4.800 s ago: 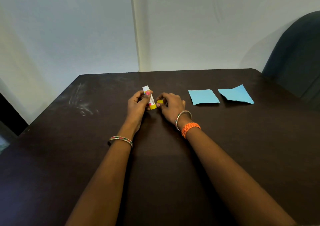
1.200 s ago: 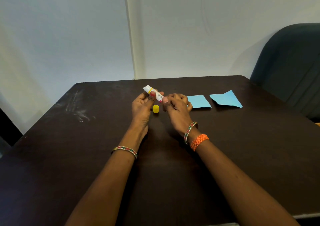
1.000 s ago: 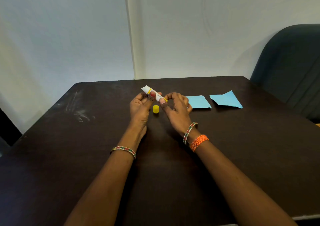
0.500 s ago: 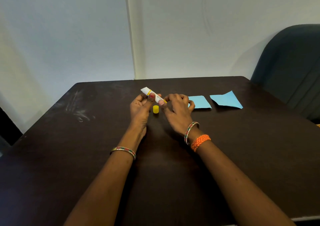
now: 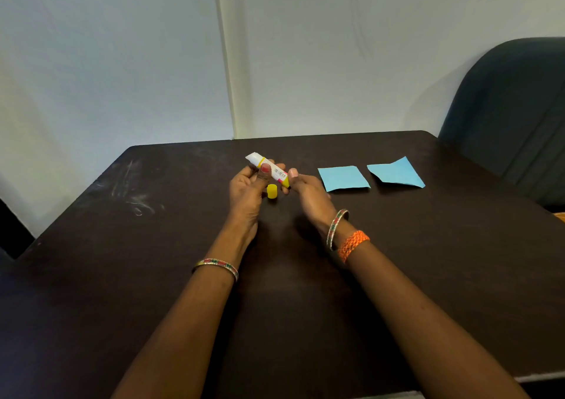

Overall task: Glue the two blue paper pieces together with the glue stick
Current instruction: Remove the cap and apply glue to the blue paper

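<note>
A dark table (image 5: 428, 245) with pale scuff marks (image 5: 134, 196) near its far left corner; a dark chair (image 5: 513, 108) stands at its right, against a pale wall (image 5: 122, 46)

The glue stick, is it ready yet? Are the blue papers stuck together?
Nearly ready. The yellow cap is off, on the table. Both hands, left hand and right hand, hold the glue stick. The two blue papers lie apart, unglued.

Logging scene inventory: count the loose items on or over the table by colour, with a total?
Blue: 2, the left paper piece and the right paper piece.
Yellow: 1, the cap on the table.
White and yellow: 1, the glue stick, held by both hands.
Total: 4
</note>
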